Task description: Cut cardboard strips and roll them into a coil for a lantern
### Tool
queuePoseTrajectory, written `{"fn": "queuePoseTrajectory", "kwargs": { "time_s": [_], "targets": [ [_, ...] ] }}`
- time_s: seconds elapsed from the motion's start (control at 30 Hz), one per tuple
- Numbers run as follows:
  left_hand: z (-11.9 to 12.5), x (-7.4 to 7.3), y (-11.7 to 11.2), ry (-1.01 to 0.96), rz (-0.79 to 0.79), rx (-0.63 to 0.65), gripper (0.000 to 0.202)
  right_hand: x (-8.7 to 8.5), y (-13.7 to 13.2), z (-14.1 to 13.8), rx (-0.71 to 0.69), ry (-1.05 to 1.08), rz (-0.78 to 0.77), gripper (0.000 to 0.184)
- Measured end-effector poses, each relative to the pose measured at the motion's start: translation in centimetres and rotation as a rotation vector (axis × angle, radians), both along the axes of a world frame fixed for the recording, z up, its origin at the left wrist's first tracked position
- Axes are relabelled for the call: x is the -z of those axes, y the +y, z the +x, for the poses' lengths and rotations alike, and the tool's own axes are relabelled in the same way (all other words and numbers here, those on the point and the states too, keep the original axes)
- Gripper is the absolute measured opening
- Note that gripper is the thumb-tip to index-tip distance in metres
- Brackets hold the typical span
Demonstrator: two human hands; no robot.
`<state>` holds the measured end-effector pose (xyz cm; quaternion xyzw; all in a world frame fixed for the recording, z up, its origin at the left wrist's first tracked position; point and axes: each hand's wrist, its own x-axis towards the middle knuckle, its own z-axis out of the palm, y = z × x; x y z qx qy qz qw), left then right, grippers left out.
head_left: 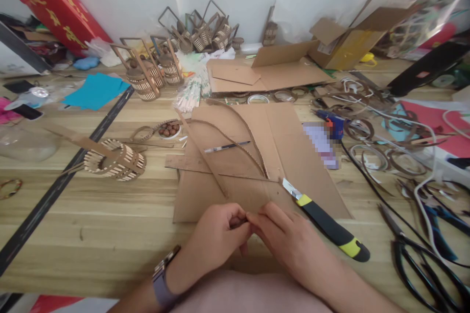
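My left hand [222, 230] and my right hand [282, 234] meet at their fingertips over the near edge of a cardboard sheet [297, 156]. Both are closed in a pinch; whatever lies between the fingers is too small or hidden to name. Right of my right hand lies a utility knife [326, 225], its blade out. Ahead on the cardboard are a flat cardboard strip [201, 154], curved corrugated strips [253, 142], a pen [227, 146] and a long brown ruler-like strip [194, 164]. A small basket [113, 159] of cardboard and pale sticks stands to the left.
Scissors [404, 249], a blue glue gun [332, 124], cords and cardboard rings crowd the right side. A bowl of brown balls [169, 129] and blue sheets [96, 90] lie left. More small baskets [145, 80] and an open box [352, 39] line the back.
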<state>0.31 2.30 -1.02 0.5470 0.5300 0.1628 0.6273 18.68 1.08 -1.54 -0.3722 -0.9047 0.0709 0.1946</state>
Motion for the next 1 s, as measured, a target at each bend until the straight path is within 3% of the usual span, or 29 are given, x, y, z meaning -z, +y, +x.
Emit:
{"fn": "queuePoseTrajectory", "kwargs": {
  "time_s": [0.2,0.3,0.4,0.6,0.73,0.87,1.0],
  "targets": [
    [-0.5,0.1,0.0,-0.224,-0.081,0.036,0.009,0.4,0.0,0.1,0.014,0.293,-0.169,0.023],
    [-0.8,-0.2,0.4,-0.366,-0.157,0.103,0.022,-0.1,0.3,0.2,0.016,0.487,-0.24,0.013],
    [-1.0,-0.2,0.6,-0.457,-0.18,0.147,0.035,-0.8,0.4,0.4,0.038,0.536,-0.302,0.012],
    [-1.8,0.0,0.7,-0.324,-0.199,0.217,0.039,-1.2,0.6,0.9,0.035,0.452,-0.308,0.013],
    [-1.8,-1.0,0.2,-0.116,-0.085,0.187,0.033,-1.1,0.5,1.1,0.005,0.302,-0.257,0.02],
    [-1.1,-1.9,-0.2,0.071,0.111,0.159,0.035,-1.6,0.1,0.7,-0.049,0.017,-0.104,0.025],
    [-0.4,-1.7,-0.4,0.132,0.147,0.111,0.032,-2.4,-0.1,0.2,-0.075,-0.13,0.058,0.028]
  ]
}}
